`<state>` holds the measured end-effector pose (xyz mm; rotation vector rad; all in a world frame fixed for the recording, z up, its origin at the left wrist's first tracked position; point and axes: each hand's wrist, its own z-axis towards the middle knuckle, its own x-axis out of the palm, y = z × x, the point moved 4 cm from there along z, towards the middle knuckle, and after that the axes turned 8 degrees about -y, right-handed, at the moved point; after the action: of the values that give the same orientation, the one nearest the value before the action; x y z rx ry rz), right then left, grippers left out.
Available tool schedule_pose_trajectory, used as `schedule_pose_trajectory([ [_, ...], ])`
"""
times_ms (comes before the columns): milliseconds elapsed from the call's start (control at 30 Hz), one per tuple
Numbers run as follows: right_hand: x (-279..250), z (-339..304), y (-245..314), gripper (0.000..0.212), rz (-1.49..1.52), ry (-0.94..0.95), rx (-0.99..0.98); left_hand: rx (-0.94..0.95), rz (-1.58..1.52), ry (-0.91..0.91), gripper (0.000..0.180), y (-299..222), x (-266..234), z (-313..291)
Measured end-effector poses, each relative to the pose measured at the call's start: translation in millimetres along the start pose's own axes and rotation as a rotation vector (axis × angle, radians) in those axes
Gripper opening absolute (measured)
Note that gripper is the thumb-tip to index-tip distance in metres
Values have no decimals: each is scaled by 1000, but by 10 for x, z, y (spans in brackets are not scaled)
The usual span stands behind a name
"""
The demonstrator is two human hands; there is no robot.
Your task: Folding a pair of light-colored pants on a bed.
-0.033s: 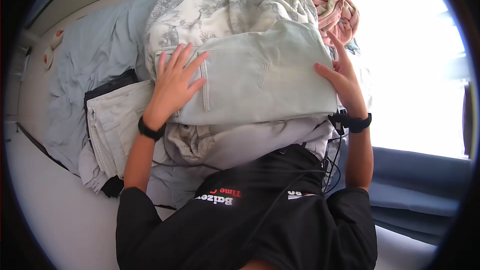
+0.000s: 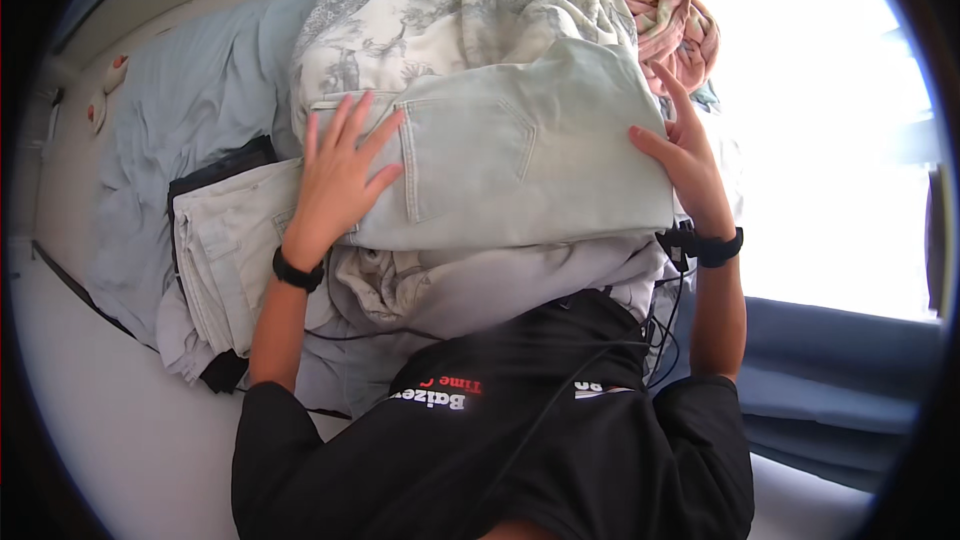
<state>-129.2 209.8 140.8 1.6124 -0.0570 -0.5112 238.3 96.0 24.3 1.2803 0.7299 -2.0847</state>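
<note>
Folded pale jeans [image 2: 470,160] lie in front of me on a white blanket with a grey print [image 2: 420,20], a back pocket facing up. Spread flat over the waistband end at the left is my left hand [image 2: 338,175], fingers apart. At the right end, my right hand [image 2: 690,160] rests along the folded edge, thumb on top of the denim and fingers stretched away from it. Neither hand grips anything visible. Each wrist wears a black band.
To the left sits a stack of folded light trousers [image 2: 225,240] with a dark garment [image 2: 230,165] behind it. Beyond are a blue-grey sheet [image 2: 190,90] and a pink rolled cloth [image 2: 670,20] at the far right. A black cable [image 2: 680,310] hangs near my right wrist. Blue fabric [image 2: 830,360] lies right.
My left hand has shifted slightly left and down along the waistband end. My right hand and the jeans look the same.
</note>
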Motion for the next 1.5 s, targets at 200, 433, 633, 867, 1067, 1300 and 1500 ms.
schedule_pose_trajectory([
  [200, 470, 152, 413, 63, 32, 120, 10, -195, -312, -185, 66, 219, 114, -355],
  [433, 1938, 108, 824, 48, -229, 599, -49, -263, -573, -224, 62, 353, 277, -388],
  [633, 3048, 35, 605, 35, -312, 635, -197, -330, -1146, -200, 59, 661, 689, -623],
  [867, 3714, -11, 255, 33, -418, 445, -502, -688, -1979, -145, 68, 661, 299, -671],
  [1067, 3839, -183, 22, 36, -729, 600, -678, -865, -2128, -188, 69, 808, 587, -917],
  [1300, 3228, -563, 224, 45, -897, 943, -965, -579, -1392, -206, 70, 801, 331, -704],
  [1500, 3056, -665, -23, 51, -1101, 756, -1133, -502, -934, -380, 66, 746, 518, -842],
])
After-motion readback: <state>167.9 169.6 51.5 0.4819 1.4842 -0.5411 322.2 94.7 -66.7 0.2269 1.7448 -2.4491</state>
